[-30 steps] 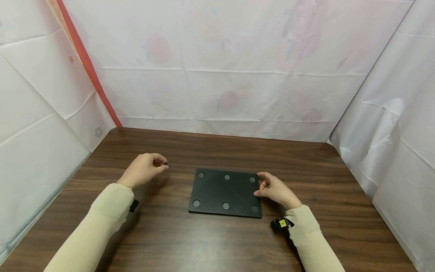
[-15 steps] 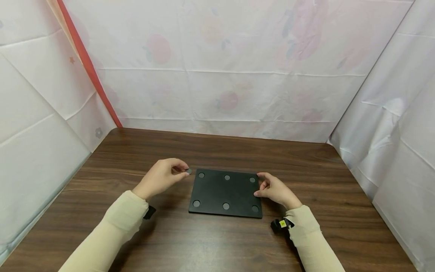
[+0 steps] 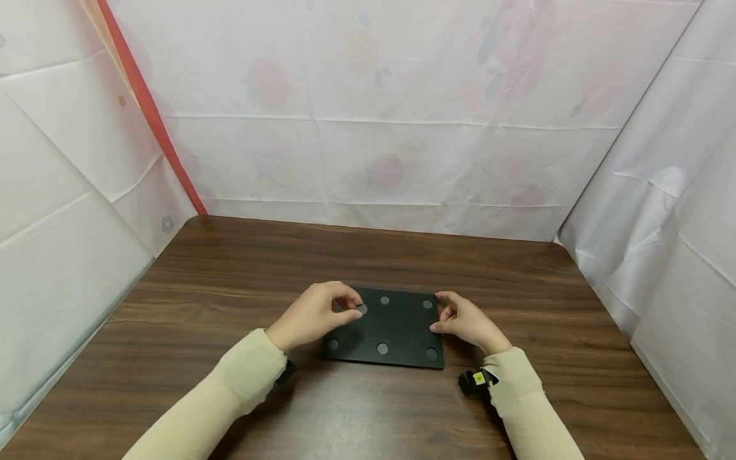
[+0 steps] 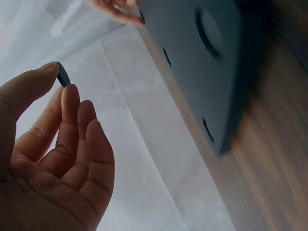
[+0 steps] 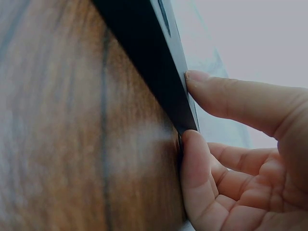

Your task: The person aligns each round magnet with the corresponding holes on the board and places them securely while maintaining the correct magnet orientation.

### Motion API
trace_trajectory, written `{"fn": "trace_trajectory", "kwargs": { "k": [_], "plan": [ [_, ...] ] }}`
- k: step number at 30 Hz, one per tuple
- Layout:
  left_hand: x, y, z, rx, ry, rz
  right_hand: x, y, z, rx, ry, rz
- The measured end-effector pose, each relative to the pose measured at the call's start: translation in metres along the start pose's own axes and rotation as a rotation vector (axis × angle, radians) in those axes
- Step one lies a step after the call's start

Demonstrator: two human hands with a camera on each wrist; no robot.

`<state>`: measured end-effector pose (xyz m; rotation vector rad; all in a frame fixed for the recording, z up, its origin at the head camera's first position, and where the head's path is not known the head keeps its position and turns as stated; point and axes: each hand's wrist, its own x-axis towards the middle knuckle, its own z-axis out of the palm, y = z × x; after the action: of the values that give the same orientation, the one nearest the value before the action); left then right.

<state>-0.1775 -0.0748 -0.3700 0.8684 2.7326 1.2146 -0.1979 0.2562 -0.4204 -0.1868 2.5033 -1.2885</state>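
Thumb and fingertips of my left hand [image 3: 313,316] pinch a small, thin dark grey disc [image 3: 362,309], raised above the left part of a black rectangular board [image 3: 405,327]. Seen edge-on in the left wrist view, the disc [image 4: 63,75] sits between thumb and index finger, apart from the board. Several round shallow recesses line the board's far and near sides; my left hand covers the far left one in the head view. My right hand [image 3: 470,324] holds the board's right edge; in the right wrist view the thumb [image 5: 211,91] lies on the board's rim and the index finger touches its corner.
The board lies flat on a brown wood-grain table [image 3: 259,249]. Pale printed cloth [image 3: 368,128] hangs behind the table and along both sides. A black wrist camera [image 3: 468,382] is strapped under the right sleeve, another [image 3: 285,372] under the left.
My left hand has moved right with the disc, from the bare table left of the board to above the board's left part. The right hand and the board have stayed in place.
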Motion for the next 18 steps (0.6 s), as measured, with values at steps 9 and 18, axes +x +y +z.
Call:
{"fn": "trace_trajectory", "kwargs": {
  "k": [9, 18],
  "plan": [
    [0.013, 0.021, 0.034, 0.01, -0.081, 0.049, 0.0, -0.001, 0.001, -0.007, 0.007, -0.006],
    [0.027, 0.035, 0.061, 0.072, -0.196, 0.088, 0.0, -0.001, 0.001, -0.019, 0.014, -0.001]
  ]
}}
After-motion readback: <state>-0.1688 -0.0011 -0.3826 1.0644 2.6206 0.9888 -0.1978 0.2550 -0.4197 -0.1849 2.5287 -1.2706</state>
